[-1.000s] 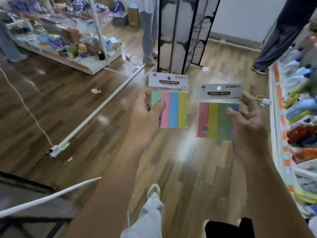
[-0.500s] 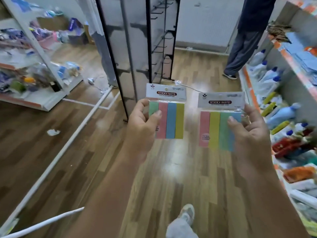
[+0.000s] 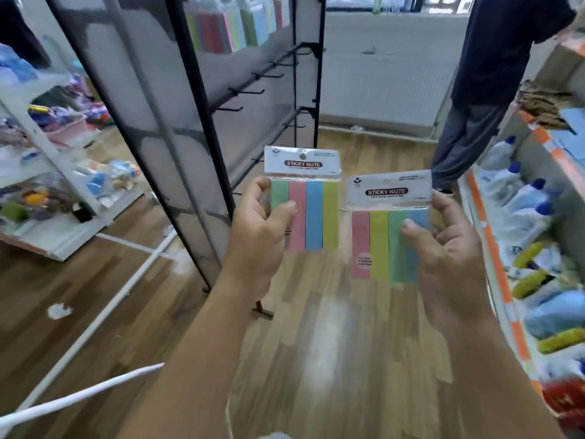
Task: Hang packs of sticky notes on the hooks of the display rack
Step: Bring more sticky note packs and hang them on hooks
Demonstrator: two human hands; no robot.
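- Head view: the left hand [image 3: 256,229] pinches a clear plastic pack of green, pink, blue and yellow sticky-note strips [image 3: 313,213] by its left edge, thumb on the green strip and the other fingers behind.
- The right hand [image 3: 449,248] grips a second clear pack of pink, yellow, green and blue strips [image 3: 380,242] at its right edge, thumb in front and fingers curled behind.
- Both packs are held in the air, side by side and apart, near the black metal display rack [image 3: 202,122], whose bare black hooks [image 3: 245,90] jut out beyond the left pack.
- The packs look light, thin and bendy, and the film is probably slippery. A side grip suits them, leaving the white header card [image 3: 302,167] and hang hole [image 3: 304,151] free.
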